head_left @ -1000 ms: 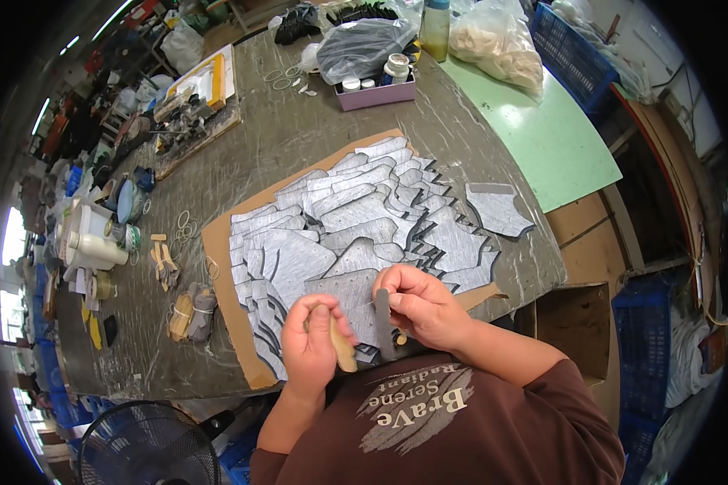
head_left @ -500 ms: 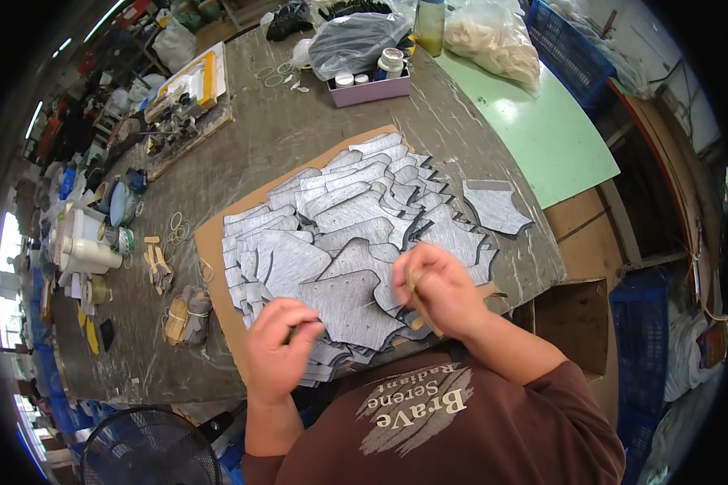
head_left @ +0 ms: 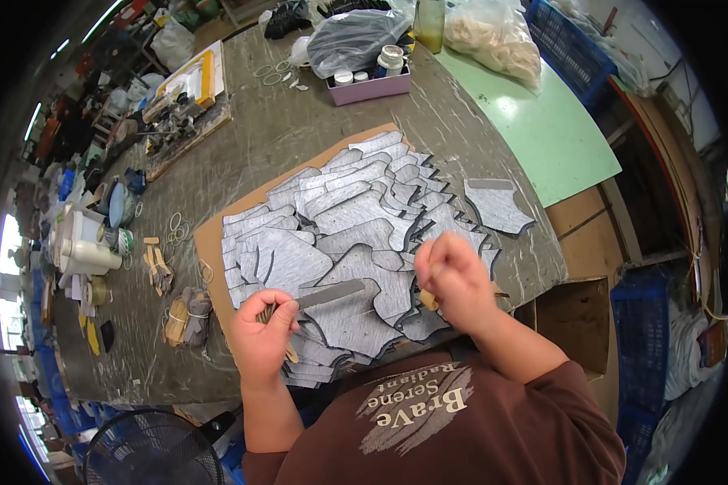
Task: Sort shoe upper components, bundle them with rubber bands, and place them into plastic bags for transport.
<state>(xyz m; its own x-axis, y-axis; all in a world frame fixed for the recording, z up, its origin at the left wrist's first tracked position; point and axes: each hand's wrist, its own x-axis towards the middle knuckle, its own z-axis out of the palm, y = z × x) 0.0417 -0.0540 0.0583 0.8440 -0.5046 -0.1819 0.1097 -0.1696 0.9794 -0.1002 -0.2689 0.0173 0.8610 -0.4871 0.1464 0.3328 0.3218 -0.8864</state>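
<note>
Fabric pieces (head_left: 344, 238), grey with dark edges and notched sides, overlap in a wide spread. My left hand (head_left: 263, 331) is closed at the spread's near left, pinching a small bunch of grey strips. One flat grey strip (head_left: 332, 293) reaches from its fingertips along the top edge of the nearest piece (head_left: 352, 322). A tan end pokes out below that hand. Over the right side of the spread, my right hand (head_left: 457, 283) is closed, fingertips pinched together. A tan strip (head_left: 429, 301) sticks out beneath it; the palm hides the rest.
Brown cardboard (head_left: 218, 267) lies under the spread. A separate grey piece (head_left: 500, 208) with a darker top strip rests to the right. Tied bundles of strips (head_left: 188, 315) sit at left. Beyond stand a purple box (head_left: 370, 90) with bottles and a green board (head_left: 542, 129). A fan (head_left: 150, 449) is lower left.
A grey strip now lies along the nearest piece's top edge, where dotted marks showed before. My left hand has shifted slightly left, my right hand slightly right and up.
</note>
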